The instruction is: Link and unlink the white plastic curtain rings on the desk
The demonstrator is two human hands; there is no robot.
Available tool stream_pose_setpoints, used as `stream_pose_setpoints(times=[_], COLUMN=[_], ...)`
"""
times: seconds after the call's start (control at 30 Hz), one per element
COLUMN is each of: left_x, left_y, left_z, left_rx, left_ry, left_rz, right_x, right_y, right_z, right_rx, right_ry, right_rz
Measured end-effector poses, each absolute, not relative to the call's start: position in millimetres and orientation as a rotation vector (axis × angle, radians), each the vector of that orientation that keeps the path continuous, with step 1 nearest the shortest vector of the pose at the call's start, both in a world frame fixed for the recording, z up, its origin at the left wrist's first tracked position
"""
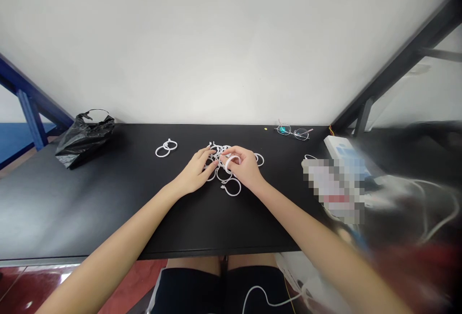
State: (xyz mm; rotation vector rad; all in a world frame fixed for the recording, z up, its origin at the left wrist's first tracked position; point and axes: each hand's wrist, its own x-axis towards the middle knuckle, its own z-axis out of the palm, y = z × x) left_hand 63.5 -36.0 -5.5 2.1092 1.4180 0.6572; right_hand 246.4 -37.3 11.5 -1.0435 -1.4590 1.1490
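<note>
A loose pile of white plastic rings [224,174] lies in the middle of the black table. They look like curtain rings with small clasps. My right hand [244,164] is closed on one white ring [233,161] above the pile, its thumb and fingers pinching it. On the pile's left side my left hand [198,169] lies with fingers stretched out over some rings, touching them. One ring [232,187] sits at the pile's near edge, its clasp undone. Apart from the pile, to the left, are two joined or overlapping rings [166,147].
A black plastic bag [85,137] sits at the back left. Eyeglasses [293,131] lie near the wall at the back right. On the right are a white box [342,148] and blurred cables. The table's front edge [224,252] runs just before my lap.
</note>
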Motion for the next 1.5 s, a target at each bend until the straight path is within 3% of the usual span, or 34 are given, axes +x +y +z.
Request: stream_pose_setpoints(times=[0.5,1.5], left_x=[64.0,63.8], left_y=[-37.8,-38.4], left_z=[-1.1,-2.2], left_rx=[2.141,2.223], left_ry=[1.244,1.093], left_rz=[0.710,0.795], right_x=[245.0,245.9], right_y=[-37.7,-36.1], right_z=[14.6,13.4], right_rx=[-1.015,-0.950], right_ry=[-1.298,-1.321], right_rz=[1.348,1.312])
